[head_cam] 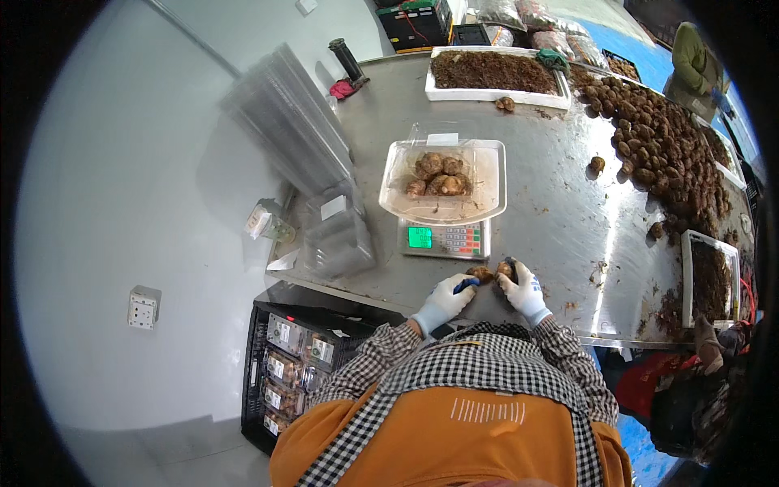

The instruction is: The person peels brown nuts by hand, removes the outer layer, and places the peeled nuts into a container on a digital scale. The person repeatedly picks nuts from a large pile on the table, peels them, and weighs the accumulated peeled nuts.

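Note:
My left hand, in a white and blue glove, grips a brown taro corm at the table's near side. Close beside it, my right hand has its gloved fingers around another corm. Just beyond both hands is a digital scale with a lit green display. On its white weighing tray rests a clear plastic clamshell box, lid raised, with several taro corms inside.
Stacked clear plastic boxes lean at the left. Below the table edge stands a black crate of filled, labelled boxes. A large heap of corms covers the right side. Foam trays of soil line the far and right edges. Another person stands beyond.

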The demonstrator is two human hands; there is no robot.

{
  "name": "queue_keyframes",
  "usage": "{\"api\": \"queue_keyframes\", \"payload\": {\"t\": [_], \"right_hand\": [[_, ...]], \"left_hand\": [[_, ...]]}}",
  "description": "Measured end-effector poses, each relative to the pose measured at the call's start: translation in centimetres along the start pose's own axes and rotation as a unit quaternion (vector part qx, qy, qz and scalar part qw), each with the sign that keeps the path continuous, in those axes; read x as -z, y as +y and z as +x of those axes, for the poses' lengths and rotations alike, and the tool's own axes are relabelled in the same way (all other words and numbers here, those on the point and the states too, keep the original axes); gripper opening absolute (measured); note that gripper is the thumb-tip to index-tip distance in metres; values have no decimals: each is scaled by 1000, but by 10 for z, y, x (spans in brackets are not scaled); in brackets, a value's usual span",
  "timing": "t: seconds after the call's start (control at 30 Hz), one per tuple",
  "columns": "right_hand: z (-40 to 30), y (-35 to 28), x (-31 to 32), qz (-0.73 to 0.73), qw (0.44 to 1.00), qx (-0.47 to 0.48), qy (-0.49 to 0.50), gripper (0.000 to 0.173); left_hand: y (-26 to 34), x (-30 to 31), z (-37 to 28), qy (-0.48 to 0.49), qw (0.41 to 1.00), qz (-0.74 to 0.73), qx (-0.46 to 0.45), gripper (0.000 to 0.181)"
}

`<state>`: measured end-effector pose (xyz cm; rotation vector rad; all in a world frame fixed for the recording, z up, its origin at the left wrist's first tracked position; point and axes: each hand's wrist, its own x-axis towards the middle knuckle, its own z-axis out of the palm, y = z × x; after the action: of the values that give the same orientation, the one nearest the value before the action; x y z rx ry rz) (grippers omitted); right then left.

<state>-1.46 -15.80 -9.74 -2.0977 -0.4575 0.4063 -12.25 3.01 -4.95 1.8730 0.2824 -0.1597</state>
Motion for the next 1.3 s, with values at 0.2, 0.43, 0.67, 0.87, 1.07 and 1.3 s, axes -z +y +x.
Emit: {"api": "queue_keyframes", "payload": {"t": [0.2,0.43,0.67,0.87,1.07,1.3], "right_hand": [[-24,-45,-2,154,983,58,81,36],[-27,-44,11,67,972,178,139,32],[-28,-36,6,18,986,69,151,48],[-24,-10,-11,-19,994,30,103,55],[-19,-24,-27,-184,973,131,42,73],[2,-34,-36,-245,964,108,8,73]], "left_hand": [[5,-24,23,-185,887,-421,-23,61],[23,-12,32,-162,908,-385,-22,54],[68,74,74,263,897,161,-316,55],[58,139,115,300,895,283,-170,48],[35,132,83,386,874,146,-258,31],[-30,90,18,153,986,31,-52,24]]}}
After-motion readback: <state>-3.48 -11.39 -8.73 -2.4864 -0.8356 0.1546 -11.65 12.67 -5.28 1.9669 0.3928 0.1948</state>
